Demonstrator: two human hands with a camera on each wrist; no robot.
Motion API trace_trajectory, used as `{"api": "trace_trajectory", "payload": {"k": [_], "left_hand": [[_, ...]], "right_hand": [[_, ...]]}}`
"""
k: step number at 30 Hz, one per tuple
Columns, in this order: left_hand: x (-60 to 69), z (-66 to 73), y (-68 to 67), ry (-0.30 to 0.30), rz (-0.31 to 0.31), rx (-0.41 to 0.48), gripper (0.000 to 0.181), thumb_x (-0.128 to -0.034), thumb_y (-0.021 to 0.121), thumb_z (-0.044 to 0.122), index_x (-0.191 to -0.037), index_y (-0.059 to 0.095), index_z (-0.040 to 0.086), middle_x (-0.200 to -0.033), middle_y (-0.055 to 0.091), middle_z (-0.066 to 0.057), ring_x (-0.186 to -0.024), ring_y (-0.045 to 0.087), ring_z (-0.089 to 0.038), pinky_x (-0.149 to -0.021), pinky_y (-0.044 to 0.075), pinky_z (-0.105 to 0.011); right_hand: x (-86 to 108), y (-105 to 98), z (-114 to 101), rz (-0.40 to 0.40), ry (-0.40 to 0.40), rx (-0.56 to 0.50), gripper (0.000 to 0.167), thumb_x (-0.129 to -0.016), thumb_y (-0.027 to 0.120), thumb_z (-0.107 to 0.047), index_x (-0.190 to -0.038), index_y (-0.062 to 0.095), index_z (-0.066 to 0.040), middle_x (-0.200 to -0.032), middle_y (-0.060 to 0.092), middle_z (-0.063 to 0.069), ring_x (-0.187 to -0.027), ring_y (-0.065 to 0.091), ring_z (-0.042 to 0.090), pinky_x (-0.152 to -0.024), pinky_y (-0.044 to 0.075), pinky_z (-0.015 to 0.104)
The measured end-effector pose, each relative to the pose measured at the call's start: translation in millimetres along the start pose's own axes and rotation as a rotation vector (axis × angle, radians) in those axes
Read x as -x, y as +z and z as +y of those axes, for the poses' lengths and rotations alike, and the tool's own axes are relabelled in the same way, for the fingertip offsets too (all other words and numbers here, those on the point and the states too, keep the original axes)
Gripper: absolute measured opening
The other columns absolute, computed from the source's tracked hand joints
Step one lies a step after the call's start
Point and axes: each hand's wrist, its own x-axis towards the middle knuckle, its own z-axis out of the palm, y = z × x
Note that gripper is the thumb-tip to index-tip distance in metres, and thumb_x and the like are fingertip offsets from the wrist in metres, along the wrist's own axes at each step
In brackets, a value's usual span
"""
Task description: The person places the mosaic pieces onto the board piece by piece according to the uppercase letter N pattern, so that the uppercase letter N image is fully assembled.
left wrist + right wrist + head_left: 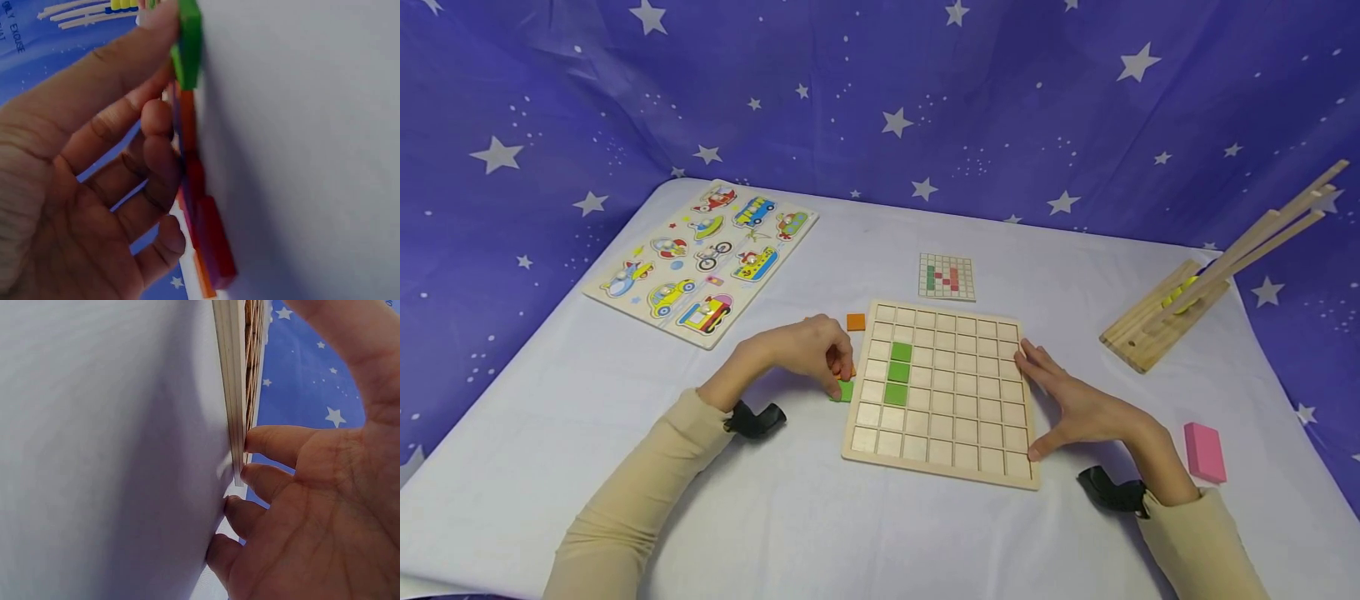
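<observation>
A wooden grid board [964, 477] lies on the white table, with three green square tiles [898, 372] stacked in one column near its left side. Just off the board's left edge, my left hand [808, 348] pinches another green tile [189, 44] between thumb and fingers. Red tiles [215, 244] and orange tiles lie under and beyond that hand, partly hidden by it. My right hand [1078, 404] is spread along the board's right edge, fingertips and thumb touching the frame. In the right wrist view its fingers [275, 445] reach the board's side [232, 394].
A pattern card [947, 277] with green and red squares lies behind the board. To the far left is a vehicle puzzle [700, 258]. A wooden stand with rods [1165, 317] stands at the right, and a pink block [1205, 452] sits nearer.
</observation>
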Motion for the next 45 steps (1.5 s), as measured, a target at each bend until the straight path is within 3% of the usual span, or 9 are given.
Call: {"api": "trace_trajectory", "payload": {"k": [8,14,18,32,45], "left_hand": [[4.9,12.1,-1.5,-0.047,-0.011,-0.108,0.018,-0.0642,0.088,0.015,-0.071,0.072,0.019,-0.065,0.063,0.010,-0.069,0.053,-0.006,-0.074,0.041,-0.026],[4.2,12.1,-0.7,-0.007,-0.042,-0.060,0.021,-0.0649,0.086,0.010,-0.074,0.068,0.013,-0.067,0.060,0.007,-0.065,0.052,-0.006,-0.064,0.044,-0.022],[3.1,10.3,-1.4,0.015,-0.032,-0.044,0.022,-0.0653,0.084,0.009,-0.074,0.065,0.013,-0.068,0.060,0.007,-0.065,0.053,-0.006,-0.064,0.045,-0.022],[-1.2,-11.8,-4.4,0.053,0.184,0.064,0.017,-0.0756,0.078,0.006,-0.091,0.073,0.008,-0.077,0.069,0.000,-0.064,0.058,-0.008,-0.061,0.049,-0.023],[-0.2,-7.5,-5.7,0.071,0.292,0.079,0.019,-0.0777,0.078,0.010,-0.097,0.075,0.009,-0.081,0.072,0.002,-0.070,0.058,-0.009,-0.067,0.047,-0.024]], "right_hand": [[0.4,0,-1,0.001,-0.003,-0.004,0.131,-0.057,0.090,-0.040,-0.152,0.011,0.003,-0.161,-0.009,0.018,-0.145,-0.008,0.048,-0.108,0.007,0.071],[0.1,0,0,0.003,-0.007,-0.009,0.132,-0.056,0.091,-0.039,-0.152,0.011,0.004,-0.161,-0.009,0.018,-0.145,-0.009,0.048,-0.107,0.007,0.071],[0.1,1,1,0.003,-0.010,-0.010,0.132,-0.056,0.091,-0.039,-0.152,0.010,0.004,-0.161,-0.010,0.018,-0.145,-0.009,0.048,-0.107,0.007,0.072],[-0.5,0,1,0.001,-0.004,-0.001,0.132,-0.056,0.091,-0.039,-0.152,0.010,0.003,-0.161,-0.010,0.018,-0.144,-0.009,0.048,-0.107,0.007,0.072],[-0.5,0,0,-0.003,-0.005,-0.002,0.132,-0.056,0.091,-0.038,-0.152,0.010,0.005,-0.161,-0.010,0.019,-0.144,-0.009,0.049,-0.107,0.007,0.072]]}}
